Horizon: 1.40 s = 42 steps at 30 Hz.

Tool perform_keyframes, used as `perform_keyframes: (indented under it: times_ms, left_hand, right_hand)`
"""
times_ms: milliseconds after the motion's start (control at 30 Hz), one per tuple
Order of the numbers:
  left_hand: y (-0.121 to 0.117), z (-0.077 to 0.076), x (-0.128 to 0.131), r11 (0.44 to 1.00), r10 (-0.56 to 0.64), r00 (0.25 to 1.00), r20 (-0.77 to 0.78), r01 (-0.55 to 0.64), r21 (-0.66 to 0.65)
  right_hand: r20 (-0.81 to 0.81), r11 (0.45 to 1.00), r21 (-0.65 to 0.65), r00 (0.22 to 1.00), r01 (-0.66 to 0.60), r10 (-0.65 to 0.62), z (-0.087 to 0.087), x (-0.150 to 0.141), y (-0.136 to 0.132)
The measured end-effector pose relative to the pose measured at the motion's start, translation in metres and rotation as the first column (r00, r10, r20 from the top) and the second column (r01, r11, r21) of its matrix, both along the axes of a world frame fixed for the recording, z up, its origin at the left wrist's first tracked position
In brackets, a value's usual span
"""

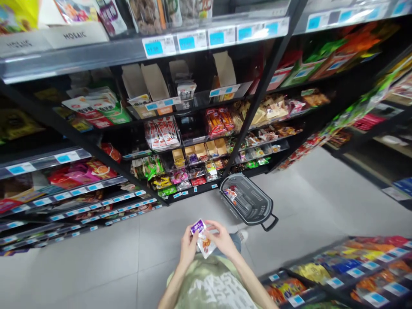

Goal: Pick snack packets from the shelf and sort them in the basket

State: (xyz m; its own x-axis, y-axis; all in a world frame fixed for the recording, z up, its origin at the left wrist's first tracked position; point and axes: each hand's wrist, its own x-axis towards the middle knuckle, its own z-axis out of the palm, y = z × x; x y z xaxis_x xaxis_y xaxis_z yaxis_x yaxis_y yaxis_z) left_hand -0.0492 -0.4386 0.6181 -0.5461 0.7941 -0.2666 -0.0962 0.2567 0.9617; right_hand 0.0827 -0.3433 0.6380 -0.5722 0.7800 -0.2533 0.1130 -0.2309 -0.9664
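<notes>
Snack shelves all round us, grey tile floor, basket sitting right by the shelves' bottom edge; our left hand and right hand both pinch a purple-and-white packet above the floor.

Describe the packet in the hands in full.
The packet is small, flat and glossy, apparently plastic film: purple with pale lettering at the top, white below, with orange-brown food shown there. It slants, held between the left hand and the right hand in front of the shirt. Whether it is sealed is unclear.
</notes>
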Motion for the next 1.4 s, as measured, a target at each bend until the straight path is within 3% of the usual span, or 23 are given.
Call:
perform_keyframes:
  times_ms: [67, 133, 233, 333, 533, 633, 700, 800, 867, 1000, 1133, 1267, 1400]
  left_hand:
    - [0.005, -0.001, 0.001, 0.998, 0.057, 0.984, 0.167, -0.057, -0.006]
    - [0.013, -0.001, 0.003, 0.994, 0.112, 0.957, 0.268, -0.107, -0.036]
    - [0.028, 0.001, 0.008, 0.984, 0.180, 0.932, 0.314, -0.164, -0.075]
    - [0.047, 0.003, 0.012, 0.982, 0.182, 0.926, 0.331, -0.153, -0.112]
    - [0.101, 0.012, 0.023, 0.990, 0.019, 0.966, 0.259, 0.017, -0.137]
    - [0.135, 0.027, 0.027, 0.972, -0.189, 0.964, 0.189, 0.211, -0.105]
    - [0.158, 0.040, 0.031, 0.913, -0.393, 0.906, 0.159, 0.405, -0.051]
    - [0.196, 0.059, 0.046, 0.753, -0.654, 0.749, 0.110, 0.658, -0.006]
    - [0.222, 0.065, 0.063, 0.647, -0.760, 0.648, 0.054, 0.762, -0.036]
    - [0.277, 0.064, 0.111, 0.525, -0.850, 0.522, -0.070, 0.833, -0.175]
    - [0.319, 0.059, 0.155, 0.449, -0.891, 0.454, -0.031, 0.867, -0.216]
    - [0.338, 0.055, 0.170, 0.487, -0.873, 0.485, -0.049, 0.865, -0.117]
    - [0.340, 0.047, 0.134, 0.624, -0.781, 0.614, -0.113, 0.764, -0.163]
  right_hand:
    - [0.075, 0.994, 0.071, 0.993, 0.085, -0.090, -0.009, 0.007, 0.000]
    - [0.107, 0.995, 0.072, 0.992, 0.065, -0.073, -0.017, 0.015, 0.000]
    - [0.056, 0.996, -0.074, 0.997, -0.041, 0.045, -0.022, 0.025, 0.000]
    - [-0.002, 0.988, -0.148, 0.999, -0.038, 0.038, -0.018, 0.034, 0.006]
    - [-0.007, 0.993, -0.098, 0.998, 0.059, -0.060, -0.009, 0.055, 0.038]
    - [0.106, 0.992, 0.039, 0.987, 0.120, -0.124, -0.007, 0.076, 0.065]
    - [0.190, 0.987, 0.133, 0.975, 0.092, -0.117, -0.005, 0.096, 0.087]
    - [0.222, 0.973, 0.230, 0.974, -0.017, -0.035, 0.000, 0.130, 0.125]
    - [0.216, 0.956, 0.287, 0.976, -0.064, 0.001, 0.004, 0.153, 0.151]
    - [0.229, 0.940, 0.335, 0.973, -0.065, -0.014, 0.010, 0.196, 0.195]
    - [0.227, 0.952, 0.302, 0.965, 0.058, -0.131, 0.011, 0.239, 0.225]
    - [0.232, 0.957, 0.191, 0.938, 0.218, -0.259, 0.001, 0.281, 0.241]
    - [0.299, 0.939, 0.103, 0.890, 0.329, -0.345, -0.023, 0.317, 0.246]
